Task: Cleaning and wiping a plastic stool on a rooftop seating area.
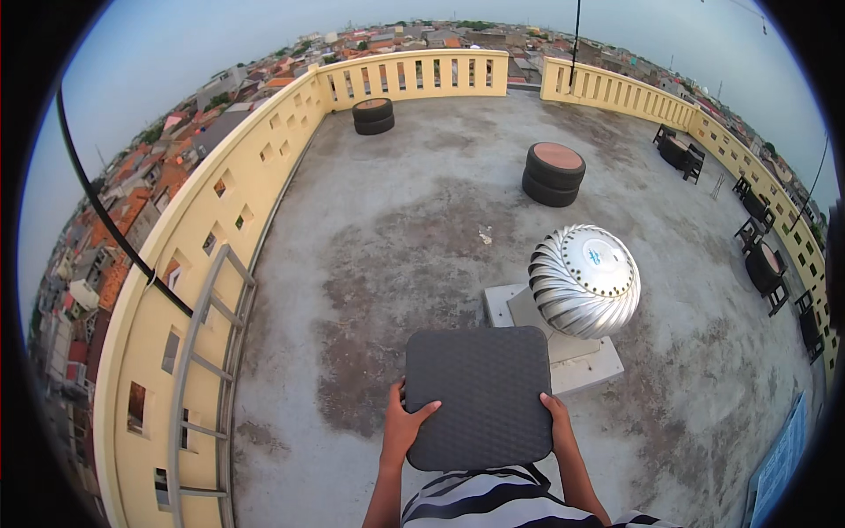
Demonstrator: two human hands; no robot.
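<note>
A dark woven-textured stool (478, 396) with a square, round-cornered top is held in front of my body at waist height. My left hand (406, 422) grips its left edge, the thumb lying over the top. On the opposite edge, my right hand (558, 419) has its thumb against the rim. The fingers of both hands are largely hidden beneath the seat. Part of one stool leg shows near my striped shirt (488, 498). Just beyond the stool stands a silver turbine roof ventilator (584, 282) on a pale concrete base (587, 373).
Stacked-tire tables stand ahead, one central (553, 173) and one at the far left (373, 116). A metal ladder (198, 389) leans along the yellow parapet wall (257, 165). Dark stools (748, 234) surround another tire table (764, 267) at right. A blue panel (779, 455) lies lower right.
</note>
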